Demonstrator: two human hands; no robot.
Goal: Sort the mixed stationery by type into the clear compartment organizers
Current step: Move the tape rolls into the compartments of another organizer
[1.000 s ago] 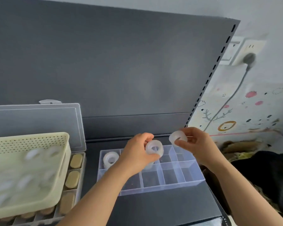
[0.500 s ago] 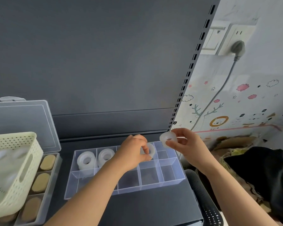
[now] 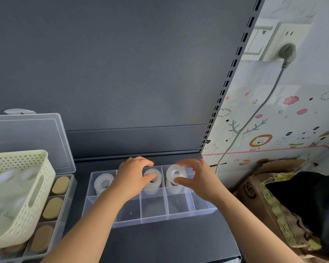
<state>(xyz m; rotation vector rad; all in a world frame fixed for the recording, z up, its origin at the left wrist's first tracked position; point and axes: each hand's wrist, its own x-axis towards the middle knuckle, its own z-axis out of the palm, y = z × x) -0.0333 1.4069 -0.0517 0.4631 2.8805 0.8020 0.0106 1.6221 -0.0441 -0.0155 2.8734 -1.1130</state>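
A clear organizer (image 3: 160, 219) sits on a dark shelf (image 3: 169, 242), its two rows of compartments running left to right. All three tape rolls in it are in the back row. The left roll (image 3: 104, 183) stands on edge in the back-left compartment, clear of both hands. The left hand (image 3: 133, 177) reaches over the back row and its grip is closed on the middle roll (image 3: 153, 180), thumb on the face of the roll and fingers curled over the top; that roll stands in the third compartment from the left. The right hand (image 3: 199, 179) pinches the right roll (image 3: 176, 176) between the thumb below and the fingers above, at the fourth compartment, though motion blur makes it hard to tell whether the roll touches the bottom. The front row of compartments holds no rolls. At far left a cream basket (image 3: 36, 186) with blurred white rolls inside sits on a second organizer (image 3: 68, 202) whose compartments hold tan ovals (image 3: 52, 207), its lid (image 3: 27, 137) standing open behind. On the wall at right a grey plug (image 3: 287, 52) is in a socket, and a cardboard box (image 3: 253, 194) lies below
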